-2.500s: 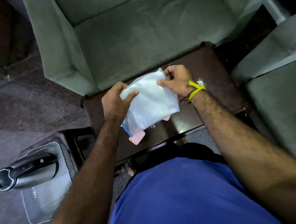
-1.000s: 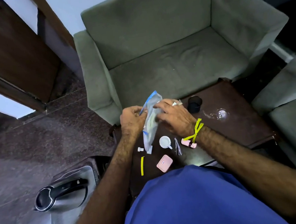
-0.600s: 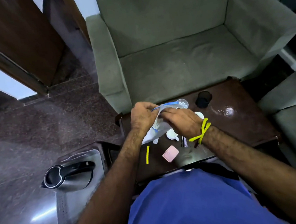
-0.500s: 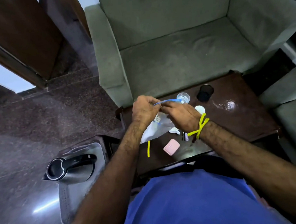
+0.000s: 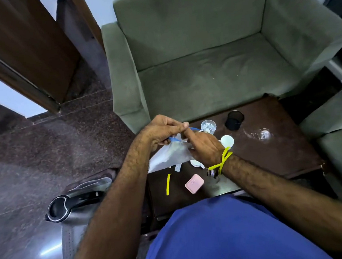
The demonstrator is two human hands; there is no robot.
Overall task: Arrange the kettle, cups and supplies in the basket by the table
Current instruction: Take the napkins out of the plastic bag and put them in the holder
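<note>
Dark wood counter (image 5: 277,156) in front of a green armchair (image 5: 211,62), kettle (image 5: 69,208) down in the basket (image 5: 73,251) on the floor, both hands' grip, left hand (image 5: 162,132) and right hand (image 5: 203,147), pinched on a plastic bag (image 5: 168,156).

1. A blue garment (image 5: 228,234) is worn over the torso; it fills the lower middle of the view and is plain, with no print or seam to be seen.
2. Both forearms are bare, and no sleeve is seen on either one.
3. A yellow cord (image 5: 221,163) is tied around the right wrist, knotted, with its loose ends sticking out.
4. A thin dark band is worn just beside the cord on the same wrist.
5. The left hand (image 5: 161,130) and right hand (image 5: 204,147) are ungloved.
</note>
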